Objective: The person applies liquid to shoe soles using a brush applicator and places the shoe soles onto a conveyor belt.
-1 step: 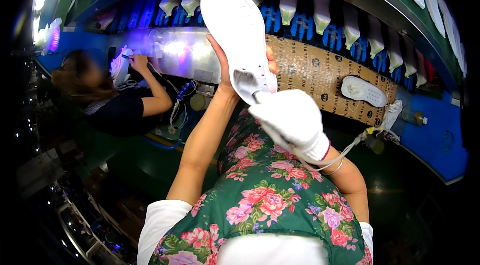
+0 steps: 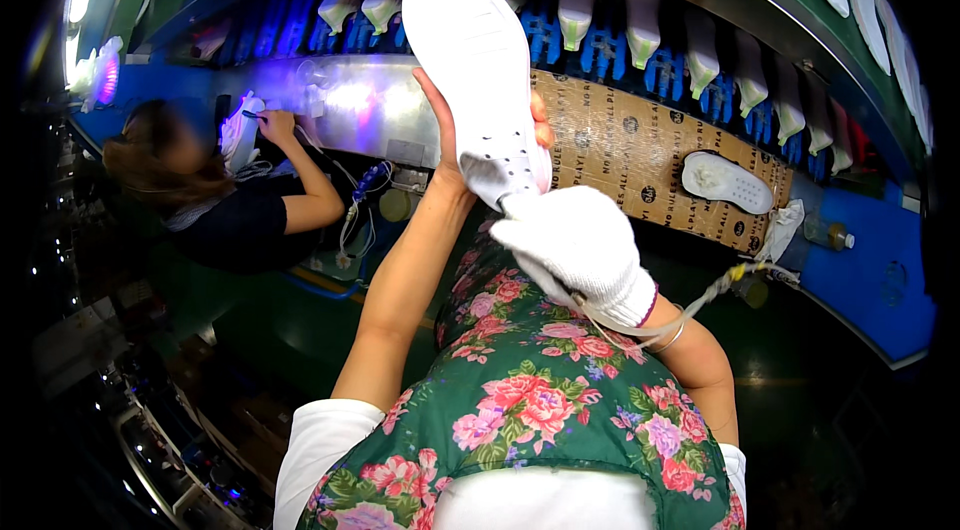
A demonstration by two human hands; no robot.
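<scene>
My bare left hand (image 2: 446, 130) grips a long white shoe sole (image 2: 468, 55) from beneath. Its thumb lies along the left edge and its fingertips curl over the right edge. The sole is tilted with its broad end up and away from me. Small dark holes and a greyish hollow mark the end closest to me. At that end is my right hand (image 2: 575, 245) in a white knitted glove, fingers bunched against the sole. Whatever these fingers hold is hidden. A pale cord (image 2: 700, 305) runs from near the right wrist toward the bench.
On a cardboard sheet (image 2: 610, 130) at right lies another white sole (image 2: 728, 182), beside a crumpled white cloth (image 2: 783, 230) and a clear bottle (image 2: 830, 233). Shoe lasts (image 2: 643, 25) hang in a row behind. At left a co-worker (image 2: 230, 180) handles a white shoe (image 2: 240, 135).
My gloved right hand has shifted slightly left across the sole's near end, and the cord has swung a little. The dark tip that showed at the gloved fingers is now out of sight.
</scene>
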